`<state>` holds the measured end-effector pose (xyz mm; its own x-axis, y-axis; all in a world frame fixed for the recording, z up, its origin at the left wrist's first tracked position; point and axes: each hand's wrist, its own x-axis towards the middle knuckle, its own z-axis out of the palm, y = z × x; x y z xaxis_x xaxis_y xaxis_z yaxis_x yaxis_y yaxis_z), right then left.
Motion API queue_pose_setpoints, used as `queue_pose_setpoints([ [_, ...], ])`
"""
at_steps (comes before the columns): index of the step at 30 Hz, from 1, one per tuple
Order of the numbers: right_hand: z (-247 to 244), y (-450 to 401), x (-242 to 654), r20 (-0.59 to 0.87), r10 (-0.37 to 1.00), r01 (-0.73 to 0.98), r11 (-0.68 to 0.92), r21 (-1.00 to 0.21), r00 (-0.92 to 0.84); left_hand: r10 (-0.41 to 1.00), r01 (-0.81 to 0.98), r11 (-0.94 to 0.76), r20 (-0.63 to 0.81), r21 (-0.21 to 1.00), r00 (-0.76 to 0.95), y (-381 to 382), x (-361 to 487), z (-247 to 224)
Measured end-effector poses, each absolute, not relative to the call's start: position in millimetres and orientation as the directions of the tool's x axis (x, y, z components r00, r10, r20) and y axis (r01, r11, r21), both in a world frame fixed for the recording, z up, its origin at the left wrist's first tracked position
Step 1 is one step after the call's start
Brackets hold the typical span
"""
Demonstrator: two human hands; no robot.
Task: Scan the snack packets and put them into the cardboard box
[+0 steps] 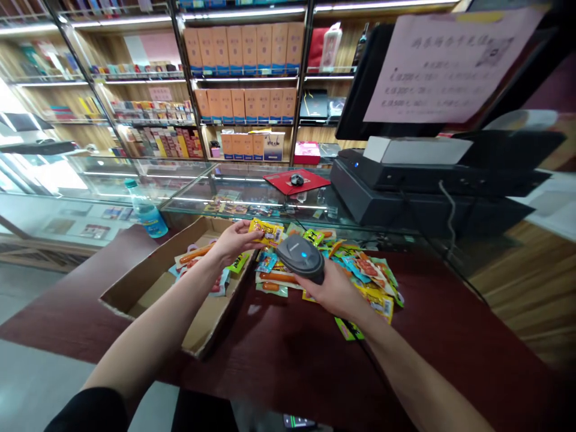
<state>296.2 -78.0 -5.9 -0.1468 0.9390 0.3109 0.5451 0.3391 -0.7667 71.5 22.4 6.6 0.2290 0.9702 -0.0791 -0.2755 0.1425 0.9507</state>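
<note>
My left hand (231,243) is shut on a yellow snack packet (266,232), holding it up over the edge of a cardboard box (150,282). My right hand (335,292) grips a grey handheld barcode scanner (300,258), whose blue light is lit. The scanner's head faces the yellow packet from a short distance. Under the scanner lies a loose heap of brightly coloured sausage snack packets (371,279) on the dark red counter (288,372). Several similar packets (198,258) lie inside the box.
A glass display case (252,201) stands behind the counter, with a computer mouse (297,179) on a red mat on top. A blue-labelled water bottle (146,210) stands at the left. A black till unit (427,186) and a monitor with a paper notice (450,66) stand at the right.
</note>
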Motion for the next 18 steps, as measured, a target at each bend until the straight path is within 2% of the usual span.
queue_pose_setpoints([
  [10,-15,-84,311,0.403,0.885,0.558,0.462,-0.69,-0.234,0.959,-0.238,0.146,-0.078,0.96,0.272,20,70,4],
  [18,-13,-78,307,0.406,0.887,0.603,0.451,-0.658,-0.22,0.958,-0.188,0.157,-0.102,0.97,0.269,17,72,9],
])
